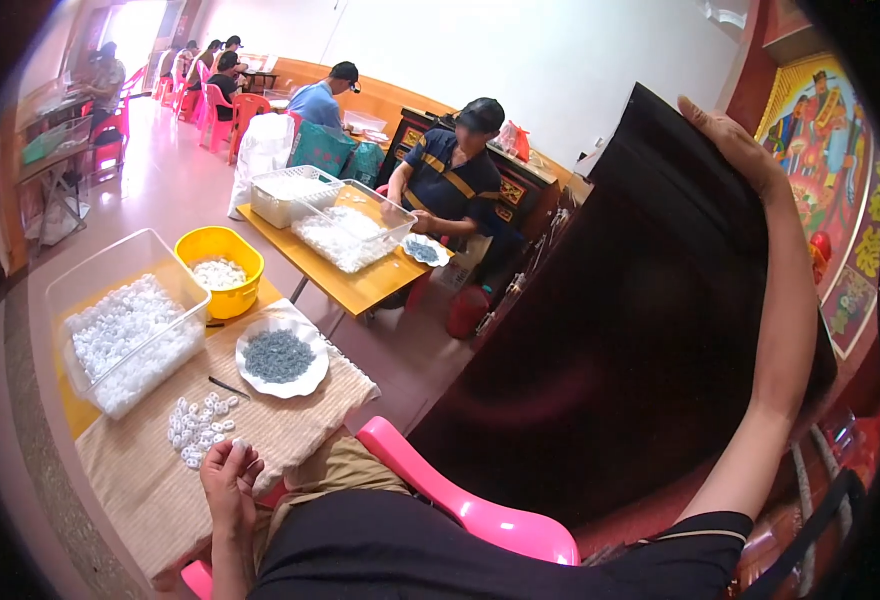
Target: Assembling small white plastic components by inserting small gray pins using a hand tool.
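My left hand (231, 472) is closed, with a small white plastic piece (240, 443) pinched at the fingertips. Just beyond it, a loose pile of small white oval pieces with holes (198, 428) lies on a beige ribbed cloth (145, 480). A white scalloped plate (312, 378) of small grey-blue parts (278, 356) stands further back, beside a thin black stick (228, 387). High on the right, my right hand (735, 140) rests at the upper edge of a big glossy black panel like a television (610, 320). One digit is stretched out; its other fingers are partly hidden.
A clear bin (185, 275) of white pieces and a yellow tub (250, 252) stand at the table's back left. Beneath me is a pink chair (480, 505). Across a gap, a person (450, 180) works at another table (345, 290) with bins. More seated people are further back.
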